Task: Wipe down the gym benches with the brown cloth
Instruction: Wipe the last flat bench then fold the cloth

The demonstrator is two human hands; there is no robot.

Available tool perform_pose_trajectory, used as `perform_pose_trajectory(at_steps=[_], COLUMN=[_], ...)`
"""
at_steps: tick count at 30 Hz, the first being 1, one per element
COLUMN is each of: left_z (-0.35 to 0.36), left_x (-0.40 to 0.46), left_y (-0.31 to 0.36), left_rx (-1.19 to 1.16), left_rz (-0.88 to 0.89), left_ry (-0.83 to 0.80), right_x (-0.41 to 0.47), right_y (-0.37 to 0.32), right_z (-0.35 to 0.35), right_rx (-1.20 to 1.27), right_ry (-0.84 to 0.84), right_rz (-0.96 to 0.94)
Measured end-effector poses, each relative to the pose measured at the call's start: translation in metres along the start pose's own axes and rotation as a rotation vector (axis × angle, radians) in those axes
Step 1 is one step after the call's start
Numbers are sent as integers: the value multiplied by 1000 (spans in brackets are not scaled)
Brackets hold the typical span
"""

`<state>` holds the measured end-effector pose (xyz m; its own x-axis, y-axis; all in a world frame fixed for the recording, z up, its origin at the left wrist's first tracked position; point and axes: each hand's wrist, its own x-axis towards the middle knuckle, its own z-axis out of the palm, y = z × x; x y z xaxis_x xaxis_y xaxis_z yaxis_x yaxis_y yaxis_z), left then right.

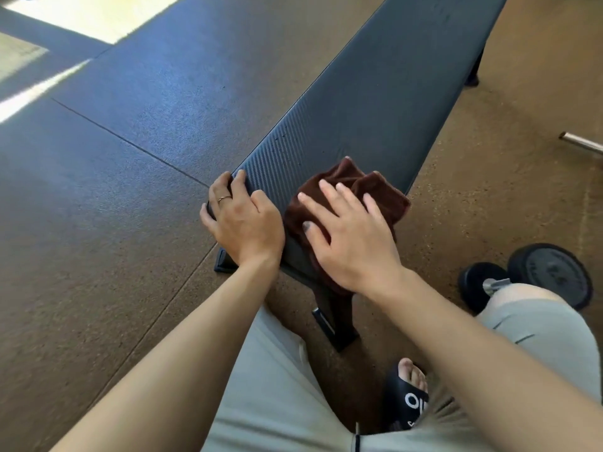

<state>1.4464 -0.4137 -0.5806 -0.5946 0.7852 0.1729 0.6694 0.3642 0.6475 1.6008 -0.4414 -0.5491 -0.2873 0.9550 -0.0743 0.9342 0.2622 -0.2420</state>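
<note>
A long black padded gym bench (375, 102) runs from the middle of the view up to the top right. A crumpled brown cloth (375, 187) lies on its near end. My right hand (346, 233) lies flat on the cloth with straight, spread fingers and presses it onto the pad. My left hand (243, 220) grips the bench's near left corner, its fingers curled over the edge. A ring shows on one left finger.
A black dumbbell (528, 278) lies on the brown floor to the right of my knee. A metal bar end (580, 143) pokes in at the right edge. Dark rubber mats (146, 102) cover the floor left of the bench. My sandalled foot (408, 396) stands by the bench's leg (336, 321).
</note>
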Motion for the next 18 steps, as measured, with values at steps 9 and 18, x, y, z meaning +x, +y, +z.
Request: perform_pose_trajectory(at_steps=[9, 18], left_z=[1, 2], left_x=[0, 0], left_y=[0, 0], left_rx=[36, 31], left_rz=[13, 8], left_ry=[3, 0], right_x=[-38, 50], right_y=[-30, 25], right_z=[8, -5], right_rx=[19, 45], right_ry=[61, 55], right_rz=[72, 184])
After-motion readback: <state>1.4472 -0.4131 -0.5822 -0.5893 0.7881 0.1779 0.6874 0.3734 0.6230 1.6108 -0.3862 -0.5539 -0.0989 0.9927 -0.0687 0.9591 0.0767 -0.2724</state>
